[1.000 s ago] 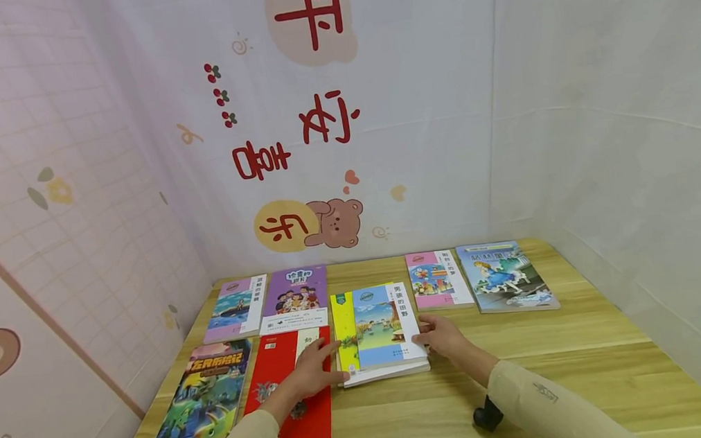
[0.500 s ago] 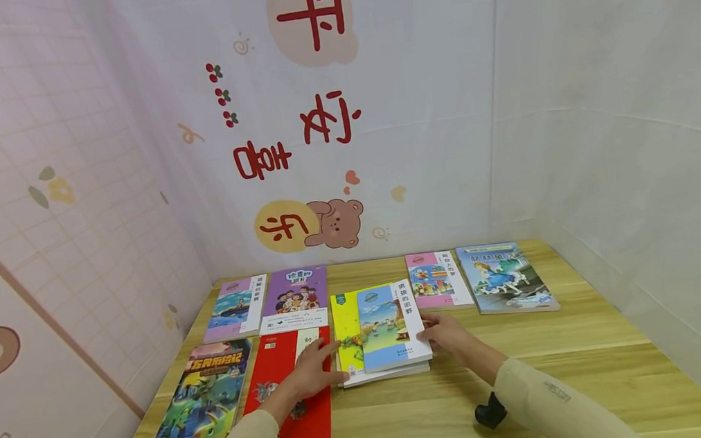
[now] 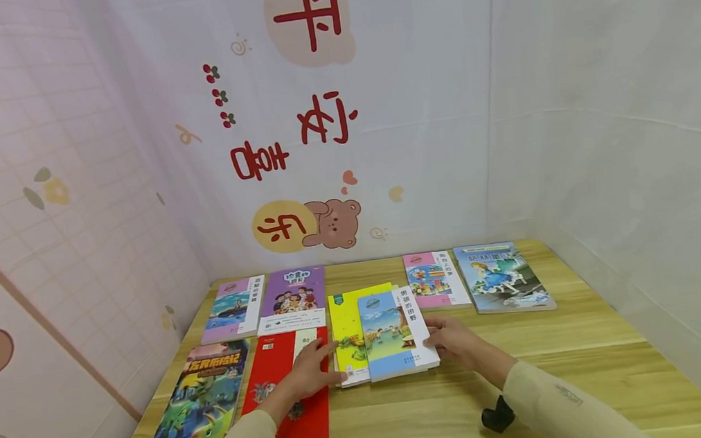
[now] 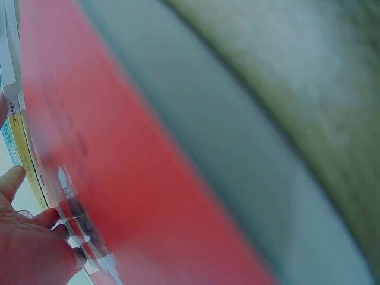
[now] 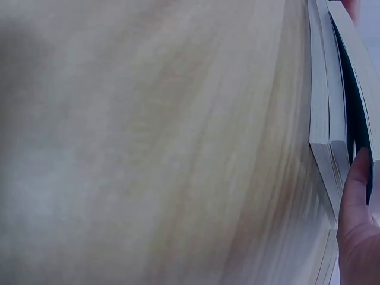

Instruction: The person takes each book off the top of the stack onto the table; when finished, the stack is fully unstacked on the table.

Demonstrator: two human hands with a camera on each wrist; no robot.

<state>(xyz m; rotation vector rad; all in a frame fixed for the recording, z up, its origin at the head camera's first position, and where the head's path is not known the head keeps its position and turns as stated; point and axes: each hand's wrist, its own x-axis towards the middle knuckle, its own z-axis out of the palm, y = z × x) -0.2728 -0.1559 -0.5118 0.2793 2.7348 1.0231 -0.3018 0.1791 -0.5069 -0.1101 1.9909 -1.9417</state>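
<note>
My right hand (image 3: 451, 341) pinches the right edge of a blue-covered book (image 3: 392, 333) with a white title strip. In the right wrist view its thumb (image 5: 355, 196) sits in the gap under that book, which tilts up off the white-paged books (image 5: 328, 119) below. A yellow book (image 3: 349, 330) lies beneath, its left part showing. My left hand (image 3: 310, 370) lies over a red book (image 3: 284, 392), fingers spread, fingertips at the yellow book's left edge. In the left wrist view the yellow spine (image 4: 25, 145) is right by the left hand's fingers.
A dinosaur book (image 3: 203, 395) lies left of the red one. Behind stand in a row a whale book (image 3: 233, 309), a purple book (image 3: 295, 300), a pink book (image 3: 434, 281) and a blue fairy-tale book (image 3: 502, 276), all flat on the wooden table (image 3: 565, 381). White curtains surround it.
My right hand has drawn the blue book to the right and slightly toward me, turning it a little and uncovering more of the yellow book. My left hand has stayed in place.
</note>
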